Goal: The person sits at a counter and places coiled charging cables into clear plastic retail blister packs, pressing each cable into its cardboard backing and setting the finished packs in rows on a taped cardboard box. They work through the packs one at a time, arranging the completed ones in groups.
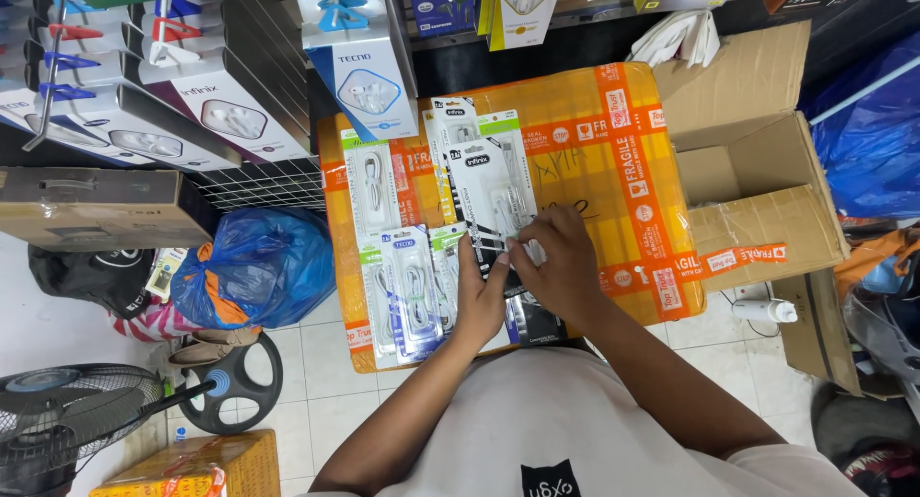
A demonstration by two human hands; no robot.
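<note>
On taped carton (pixel 575 161), both hands' fingers (pixel 522 257) pinching packet (pixel 494 195)

Both forearms rise bare from the lower edge of the view and converge toward the centre. The left arm comes in from about 7 o'clock, its wrist straight, and the left hand (pixel 479 300) lies palm down with fingers pointing toward 12 o'clock, thumb tucked inward. The right arm enters from about 5 o'clock, bent at the wrist. The right hand (pixel 559 267) curls its fingers toward 10 o'clock, fingertips pinched just beside the left hand's.
</note>
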